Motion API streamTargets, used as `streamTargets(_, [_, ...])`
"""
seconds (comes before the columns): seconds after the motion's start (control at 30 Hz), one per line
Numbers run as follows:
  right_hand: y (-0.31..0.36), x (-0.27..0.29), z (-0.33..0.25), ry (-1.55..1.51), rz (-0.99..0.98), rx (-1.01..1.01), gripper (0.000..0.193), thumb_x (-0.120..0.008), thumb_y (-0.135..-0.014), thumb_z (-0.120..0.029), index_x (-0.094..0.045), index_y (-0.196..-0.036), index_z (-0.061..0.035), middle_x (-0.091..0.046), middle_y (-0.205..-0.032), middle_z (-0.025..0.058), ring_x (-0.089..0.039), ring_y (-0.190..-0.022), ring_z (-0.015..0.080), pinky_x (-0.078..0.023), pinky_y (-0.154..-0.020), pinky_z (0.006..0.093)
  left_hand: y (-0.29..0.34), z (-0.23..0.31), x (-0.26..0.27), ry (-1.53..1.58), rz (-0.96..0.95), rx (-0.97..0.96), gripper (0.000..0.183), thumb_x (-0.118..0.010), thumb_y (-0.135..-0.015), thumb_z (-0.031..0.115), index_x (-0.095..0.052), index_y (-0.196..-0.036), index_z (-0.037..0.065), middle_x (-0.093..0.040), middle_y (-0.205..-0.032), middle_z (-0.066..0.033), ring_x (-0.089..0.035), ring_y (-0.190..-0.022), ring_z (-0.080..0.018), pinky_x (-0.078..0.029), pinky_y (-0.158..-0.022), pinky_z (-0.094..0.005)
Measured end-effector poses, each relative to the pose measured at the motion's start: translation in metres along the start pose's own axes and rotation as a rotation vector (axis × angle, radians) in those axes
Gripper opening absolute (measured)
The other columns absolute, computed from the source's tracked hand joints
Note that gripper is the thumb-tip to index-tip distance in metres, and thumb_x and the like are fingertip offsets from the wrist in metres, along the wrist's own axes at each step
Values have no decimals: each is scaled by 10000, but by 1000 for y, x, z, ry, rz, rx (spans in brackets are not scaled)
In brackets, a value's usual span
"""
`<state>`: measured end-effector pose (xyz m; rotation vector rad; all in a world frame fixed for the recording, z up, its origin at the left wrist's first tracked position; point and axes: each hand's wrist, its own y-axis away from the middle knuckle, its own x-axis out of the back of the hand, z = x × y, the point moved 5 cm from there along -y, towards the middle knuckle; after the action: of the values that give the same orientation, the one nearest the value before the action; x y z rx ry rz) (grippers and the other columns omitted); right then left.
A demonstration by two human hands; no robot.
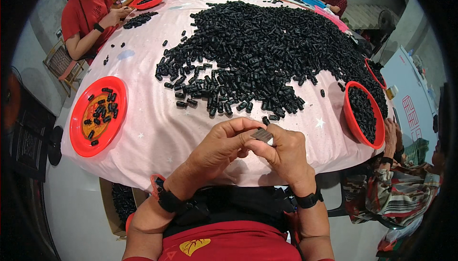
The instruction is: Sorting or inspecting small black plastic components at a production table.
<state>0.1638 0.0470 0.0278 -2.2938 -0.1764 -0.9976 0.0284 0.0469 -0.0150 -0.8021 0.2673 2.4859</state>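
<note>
Close together over the near edge of the table, my left hand (217, 146) and my right hand (288, 149) are both closed. Between the thumb and fingers of the right hand is a small flat grey-brown ridged piece (262, 135) with a bright edge; its kind is unclear. My left fingertips pinch right beside it, and what they grip is hidden. A small black plastic part (265, 120) shows just past the fingertips; whether it is held or lying on the cloth I cannot tell. Beyond spreads a large heap of similar black parts (267, 46).
A red plate (75, 137) with several black parts lies at left. At right stands a full red bowl (350, 125). Pink cloth (148, 113) covers the table. Under its edge is a cardboard box (109, 208) of black parts. People sit at left, right and far side.
</note>
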Motion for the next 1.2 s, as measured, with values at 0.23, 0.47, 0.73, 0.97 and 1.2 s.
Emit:
streamTargets(0.23, [2,2,4,-57,7,-22,437,-711,-760,-469,-598,-738,-47,-571,-532,93,-597,-468,241,-444,-429,321,3,4,-4,-34,17,28,301,-604,-914,198,-561,-1168,42,-624,-1036,-9,-598,-891,-56,-507,-748,-199])
streamTargets(0.47, [0,0,1,-19,-13,-5,450,-713,-755,-479,-591,-729,-46,-575,-536,98,-604,-478,249,-450,-437,319,0,0,0,-9,11,7,307,-616,-907,200,-562,-1168,48,-622,-1033,-3,-595,-884,-52,-501,-748,-197])
streamTargets(0.73, [1,-1,2,-68,-12,-44,420,-714,-764,-458,-612,-754,-51,-591,-560,105,-610,-491,259,-454,-442,331,2,2,-1,-26,12,11,296,-603,-916,205,-568,-1165,49,-621,-1038,-7,-594,-890,-56,-496,-749,-202])
streamTargets(0.97, [4,7,2,-283,72,-176,279,-743,-800,-284,-612,-833,-40,-628,-651,79,-612,-548,127,-454,-484,261,2,5,2,87,48,37,340,-612,-912,217,-528,-1197,52,-589,-911,23,-564,-767,-40,-470,-679,-185])
streamTargets(1.2, [-3,7,-1,-489,102,-138,172,-693,-837,-157,-610,-906,-23,-617,-714,11,-549,-646,48,-430,-572,203,1,4,-5,127,-10,44,359,-631,-900,214,-505,-1197,58,-566,-876,29,-525,-696,-32,-452,-652,-166])
